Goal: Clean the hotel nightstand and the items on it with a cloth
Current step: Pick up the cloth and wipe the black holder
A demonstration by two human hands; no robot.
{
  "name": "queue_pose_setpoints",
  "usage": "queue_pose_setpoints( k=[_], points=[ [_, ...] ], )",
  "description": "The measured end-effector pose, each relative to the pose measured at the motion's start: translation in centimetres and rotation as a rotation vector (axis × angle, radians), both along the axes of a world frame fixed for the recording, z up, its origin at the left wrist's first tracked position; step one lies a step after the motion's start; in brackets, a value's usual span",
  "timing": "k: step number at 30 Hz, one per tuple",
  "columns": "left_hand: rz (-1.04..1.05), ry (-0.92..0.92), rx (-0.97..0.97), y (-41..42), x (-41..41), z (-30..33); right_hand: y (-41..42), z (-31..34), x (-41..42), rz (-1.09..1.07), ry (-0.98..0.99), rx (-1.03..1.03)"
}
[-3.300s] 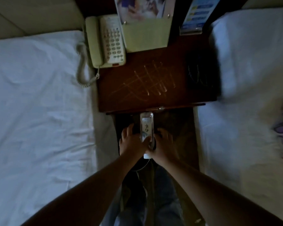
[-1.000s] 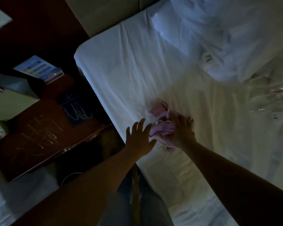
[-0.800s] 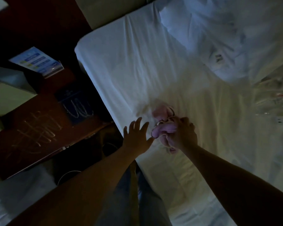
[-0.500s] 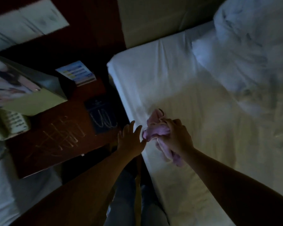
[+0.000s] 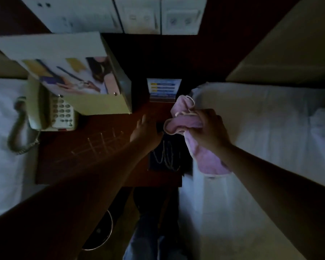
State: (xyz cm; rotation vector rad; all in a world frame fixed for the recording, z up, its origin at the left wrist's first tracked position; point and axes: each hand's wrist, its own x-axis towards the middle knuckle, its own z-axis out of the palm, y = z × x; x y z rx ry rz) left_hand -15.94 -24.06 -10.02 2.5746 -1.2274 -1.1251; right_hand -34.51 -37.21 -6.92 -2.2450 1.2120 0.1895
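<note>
The dark wooden nightstand stands between two beds, its top marked with pale chalk-like scribbles. On it sit a cream telephone, a pale folder holder with a picture sheet, a small blue-and-yellow card stand and a dark booklet with white scribbles. My right hand grips a bunched pink cloth above the nightstand's right edge, its tail hanging down. My left hand hovers open over the top, beside the cloth.
White-sheeted beds flank the nightstand, one at the left and one at the right. The phone's coiled cord hangs over the left bed. White wall panels run along the back. A dark round bin stands on the floor.
My right hand has lifted the pink cloth off the right bed and carried it left over the nightstand. My left hand moved along over the top. The view swung back to the nightstand.
</note>
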Motion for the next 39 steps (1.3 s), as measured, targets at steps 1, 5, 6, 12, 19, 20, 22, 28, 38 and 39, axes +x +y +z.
queue_pose_setpoints(
  k=[1,5,6,12,19,20,22,28,38,39],
  points=[
    [-0.033,0.004,0.001,-0.6,0.5,-0.3,-0.2,-0.7,0.8,0.034,-0.001,0.001],
    [-0.214,-0.073,0.003,-1.3,1.8,-2.5,0.5,-3.4,3.4,0.084,0.075,0.004],
    [-0.237,-0.092,0.004,-1.3,1.8,-2.9,0.7,-4.0,3.9,0.082,0.108,-0.011],
    [-0.304,-0.164,0.027,-1.6,1.7,-4.6,0.9,-6.2,4.2,0.120,0.133,-0.080],
    [-0.228,-0.056,0.069,-1.8,1.8,-4.9,1.4,-7.8,3.3,0.124,-0.062,-0.124],
    [-0.202,-0.034,0.070,-1.4,1.4,-4.8,1.4,-8.0,3.2,0.140,-0.098,-0.113],
    [-0.113,0.000,0.015,-0.2,0.2,-4.3,1.8,-7.5,3.0,0.206,-0.165,-0.109],
    [0.296,0.043,-0.237,6.3,-5.0,-2.0,4.6,-2.8,-0.1,0.298,-0.497,-0.066],
    [0.881,0.792,-0.771,13.6,-22.0,14.7,6.4,18.3,-11.4,0.559,-0.514,-0.515],
    [0.865,0.820,-0.796,13.6,-23.4,15.1,7.2,18.9,-11.9,0.597,-0.465,-0.565]
  ],
)
